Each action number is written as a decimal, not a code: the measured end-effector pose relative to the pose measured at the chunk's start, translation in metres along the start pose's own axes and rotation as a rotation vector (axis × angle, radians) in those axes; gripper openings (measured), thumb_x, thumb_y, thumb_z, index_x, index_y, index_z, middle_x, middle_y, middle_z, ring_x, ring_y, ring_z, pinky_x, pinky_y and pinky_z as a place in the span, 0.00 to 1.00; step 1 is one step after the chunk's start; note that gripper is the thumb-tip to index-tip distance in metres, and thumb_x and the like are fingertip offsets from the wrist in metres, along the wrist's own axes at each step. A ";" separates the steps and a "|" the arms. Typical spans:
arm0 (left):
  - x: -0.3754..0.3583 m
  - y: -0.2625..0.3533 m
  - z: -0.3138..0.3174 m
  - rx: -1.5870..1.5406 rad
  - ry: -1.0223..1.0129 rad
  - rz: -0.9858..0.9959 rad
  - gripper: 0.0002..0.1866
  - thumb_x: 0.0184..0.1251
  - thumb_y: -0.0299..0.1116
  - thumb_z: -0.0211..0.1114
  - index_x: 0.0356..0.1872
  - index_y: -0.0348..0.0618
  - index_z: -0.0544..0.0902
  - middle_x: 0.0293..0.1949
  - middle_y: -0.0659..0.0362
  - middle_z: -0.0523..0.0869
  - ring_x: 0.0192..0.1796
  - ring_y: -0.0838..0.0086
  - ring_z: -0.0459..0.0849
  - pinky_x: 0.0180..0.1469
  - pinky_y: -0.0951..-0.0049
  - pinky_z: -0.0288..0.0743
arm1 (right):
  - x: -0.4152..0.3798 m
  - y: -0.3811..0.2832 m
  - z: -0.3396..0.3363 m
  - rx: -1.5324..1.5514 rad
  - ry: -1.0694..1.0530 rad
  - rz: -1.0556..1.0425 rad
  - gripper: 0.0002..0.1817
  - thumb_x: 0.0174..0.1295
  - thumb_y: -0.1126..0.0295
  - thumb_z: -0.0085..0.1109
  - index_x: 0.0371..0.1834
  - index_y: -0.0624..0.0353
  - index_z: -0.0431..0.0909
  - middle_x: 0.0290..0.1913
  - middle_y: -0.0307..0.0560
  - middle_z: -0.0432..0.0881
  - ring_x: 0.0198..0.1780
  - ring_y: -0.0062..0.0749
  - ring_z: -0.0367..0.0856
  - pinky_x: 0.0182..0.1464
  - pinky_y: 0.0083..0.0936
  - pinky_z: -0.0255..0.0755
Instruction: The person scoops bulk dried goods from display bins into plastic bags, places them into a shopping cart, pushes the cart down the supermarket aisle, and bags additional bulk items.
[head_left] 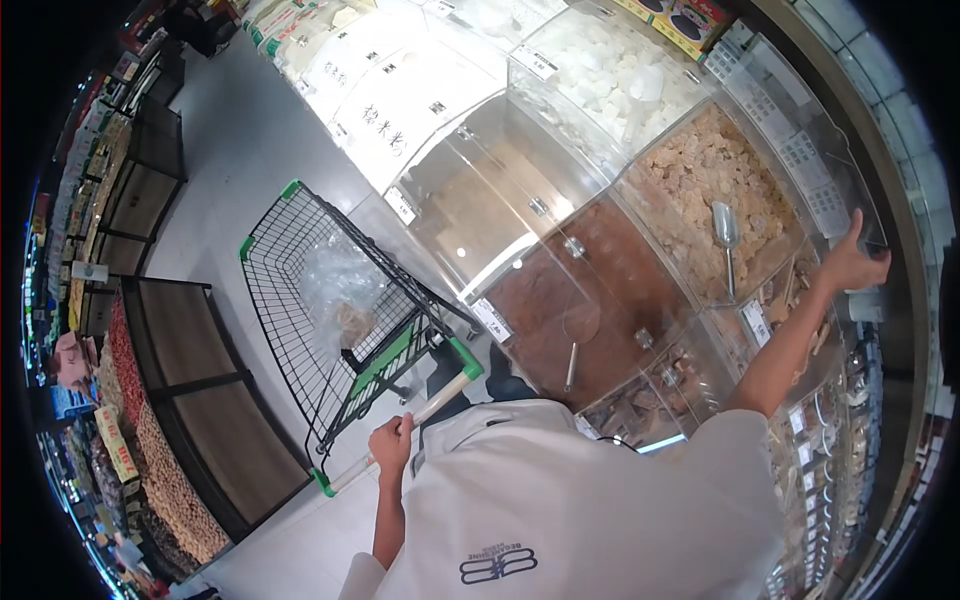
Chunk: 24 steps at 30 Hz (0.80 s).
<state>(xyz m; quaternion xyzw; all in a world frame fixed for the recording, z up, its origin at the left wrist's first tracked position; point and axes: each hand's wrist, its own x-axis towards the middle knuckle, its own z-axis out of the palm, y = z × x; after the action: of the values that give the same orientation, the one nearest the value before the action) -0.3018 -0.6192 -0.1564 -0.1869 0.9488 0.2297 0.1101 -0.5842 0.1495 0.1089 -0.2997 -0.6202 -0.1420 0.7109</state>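
Observation:
My left hand [390,445] is closed around the pale handle [440,400] of a black wire shopping cart [290,310] with green corners. Crumpled clear plastic bags [340,280] lie in the cart, one with something brownish inside. My right arm reaches out to the right. My right hand [855,264] grips the edge of a raised clear plastic lid [785,130] with printed sheets on it, thumb up and fingers partly hidden. Below the lid is a bin of yellowish lump sugar [705,180], with a metal scoop [726,240] lying on the lumps.
A bin of reddish-brown powder [600,290] with a scoop [572,360] stands closest to my body. Beyond are a tan-powder bin [490,190], white lumps [620,80] and white-covered bins [390,90]. Wooden stands [190,330] with beans and nuts line the aisle's left side.

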 end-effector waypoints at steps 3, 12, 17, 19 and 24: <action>0.000 0.004 0.002 -0.021 0.039 -0.014 0.26 0.72 0.56 0.57 0.25 0.47 0.88 0.18 0.50 0.82 0.24 0.51 0.83 0.30 0.55 0.72 | -0.033 0.060 0.043 0.371 -0.177 0.481 0.43 0.36 0.35 0.82 0.39 0.66 0.83 0.38 0.55 0.86 0.38 0.50 0.85 0.46 0.41 0.80; 0.007 0.002 -0.010 -0.149 -0.078 -0.039 0.25 0.71 0.57 0.56 0.29 0.47 0.89 0.20 0.52 0.84 0.27 0.52 0.85 0.34 0.56 0.77 | -0.068 0.214 0.220 0.549 -0.836 0.553 0.17 0.61 0.60 0.72 0.44 0.63 0.88 0.42 0.45 0.90 0.45 0.31 0.87 0.48 0.30 0.80; 0.018 -0.007 -0.017 -0.365 -0.009 -0.013 0.19 0.70 0.49 0.62 0.34 0.44 0.89 0.24 0.53 0.87 0.27 0.61 0.88 0.31 0.63 0.78 | -0.067 0.180 0.196 0.544 -1.194 0.916 0.19 0.68 0.60 0.61 0.52 0.64 0.82 0.48 0.44 0.86 0.46 0.31 0.84 0.47 0.27 0.78; 0.033 -0.017 -0.028 -0.546 0.100 -0.021 0.14 0.70 0.44 0.65 0.37 0.42 0.88 0.27 0.54 0.89 0.27 0.67 0.89 0.29 0.67 0.78 | -0.071 0.180 0.179 0.789 -1.362 0.888 0.18 0.69 0.61 0.61 0.52 0.64 0.82 0.46 0.44 0.86 0.45 0.31 0.84 0.50 0.28 0.78; 0.095 -0.052 -0.072 -1.109 -0.222 -0.236 0.16 0.74 0.38 0.62 0.54 0.37 0.79 0.37 0.56 0.90 0.27 0.78 0.86 0.27 0.79 0.79 | -0.068 0.195 0.148 0.655 -1.593 0.938 0.15 0.70 0.61 0.61 0.51 0.61 0.81 0.43 0.41 0.84 0.44 0.29 0.83 0.50 0.26 0.77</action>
<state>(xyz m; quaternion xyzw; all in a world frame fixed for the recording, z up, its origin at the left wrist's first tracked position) -0.3752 -0.7253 -0.1424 -0.2961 0.6418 0.6972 0.1195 -0.6032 0.3798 0.0020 -0.3119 -0.7452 0.5777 0.1168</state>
